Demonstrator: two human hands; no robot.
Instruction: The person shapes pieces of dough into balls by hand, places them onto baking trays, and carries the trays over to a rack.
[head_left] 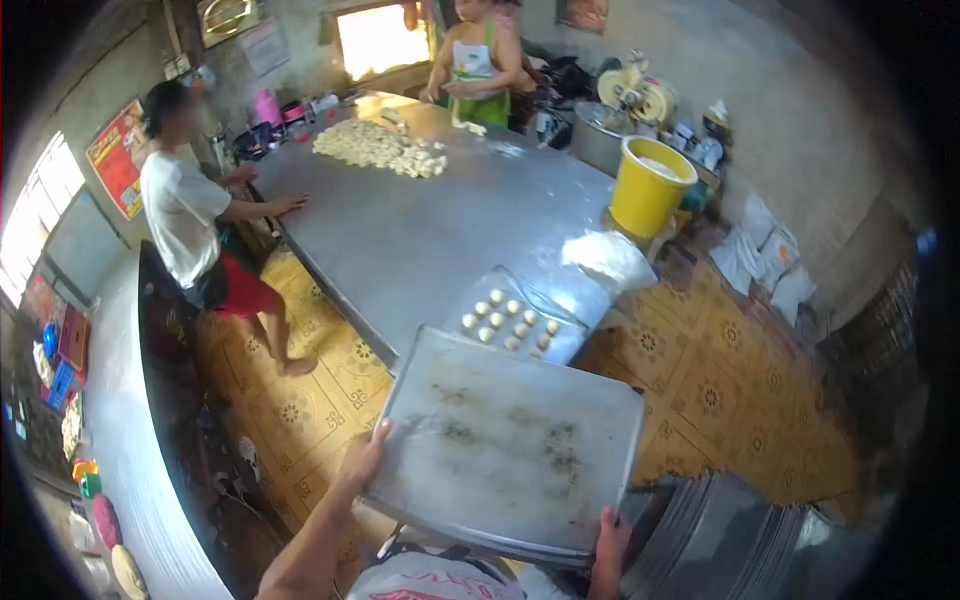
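You hold a wide metal tray (510, 440) just off the near end of the table (430, 215), its surface marked with dark stains. Your left hand (365, 455) has its fingers closed on the left edge; your right hand (612, 540) grips the near right corner. Beyond the tray, at the table's near end, a baking sheet (510, 322) carries rows of round dough balls (497, 319). A plastic bag (608, 258) lies beside it at the right edge, near a yellow bucket (648, 190). Toward the far left corner spreads a pile of dough pieces (375, 148). One person (185, 205) leans on the left edge; another (482, 70) stands at the far edge. The red poster (118, 160) and your shirt's red script (430, 588) are too blurred to read.
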